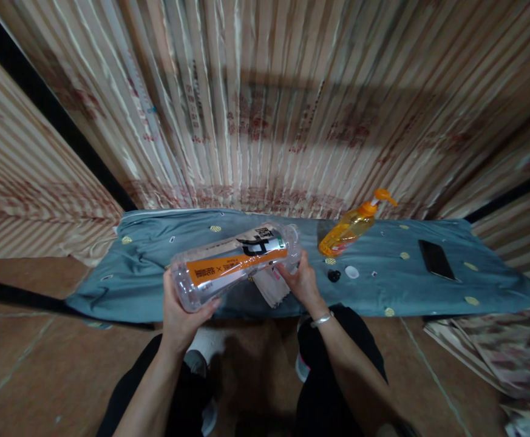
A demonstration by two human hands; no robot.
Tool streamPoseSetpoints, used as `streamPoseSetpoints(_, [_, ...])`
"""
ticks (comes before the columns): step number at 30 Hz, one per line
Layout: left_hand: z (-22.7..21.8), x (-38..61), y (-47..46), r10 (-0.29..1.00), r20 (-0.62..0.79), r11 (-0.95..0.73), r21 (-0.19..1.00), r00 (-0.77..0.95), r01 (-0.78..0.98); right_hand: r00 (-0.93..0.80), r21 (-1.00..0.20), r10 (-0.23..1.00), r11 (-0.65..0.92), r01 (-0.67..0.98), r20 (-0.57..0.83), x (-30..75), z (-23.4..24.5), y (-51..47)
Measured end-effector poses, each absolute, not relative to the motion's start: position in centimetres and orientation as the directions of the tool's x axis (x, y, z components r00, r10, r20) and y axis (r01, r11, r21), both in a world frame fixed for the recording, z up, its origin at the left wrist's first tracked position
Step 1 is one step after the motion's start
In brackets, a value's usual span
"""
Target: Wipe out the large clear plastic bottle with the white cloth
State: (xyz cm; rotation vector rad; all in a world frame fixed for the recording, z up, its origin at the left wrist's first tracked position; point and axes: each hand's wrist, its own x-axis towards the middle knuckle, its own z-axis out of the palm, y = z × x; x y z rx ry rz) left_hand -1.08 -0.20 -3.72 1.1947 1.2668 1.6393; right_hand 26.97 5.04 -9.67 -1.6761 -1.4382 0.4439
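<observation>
2 hands (179,315) (305,284) hold a bottle (240,262); its orange label (207,272) carries Chinese characters.

I am looking into a small curtained-off nook with a homely feel, though I can't tell whether it stands inside a home. Pleated, striped curtain (265,109) with reddish print fills the far side and continues left and right, around a slanting black pole (59,109) on the left. Across the middle, I see a low bench or bed under a teal patterned cloth (392,291). Everyday goods, a pump bottle (346,233) and a clear plastic bottle (237,264), suit a household. The brown floor (23,328) shows pale joint lines.
</observation>
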Motion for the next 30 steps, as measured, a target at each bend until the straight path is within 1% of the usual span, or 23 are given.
streamPoseSetpoints(6, [-3.0, -0.8, -0.2, 0.929, 0.187, -0.215, 0.975, -0.321, -0.054, 0.264, -0.786, 0.925, 0.057, 0.616, 0.275, 27.0, -9.8, 5.0])
streamPoseSetpoints(10, [-2.6, -0.6, -0.2, 0.927, 0.190, -0.227, 0.971, -0.323, -0.080, 0.262, -0.790, 0.924, 0.065, 0.609, 0.278, 27.1, -9.9, 5.0])
streamPoseSetpoints(22, [-2.5, -0.5, 0.1, 0.920, 0.229, -0.264, 0.962, -0.316, -0.069, 0.254, -0.786, 0.926, 0.067, 0.615, 0.278, 27.2, -9.8, 4.9])
streamPoseSetpoints(30, [-2.4, -0.4, 0.1, 0.915, 0.225, -0.257, 0.965, -0.335, -0.053, 0.265, -0.771, 0.926, 0.043, 0.635, 0.270, 27.1, -9.7, 4.9])
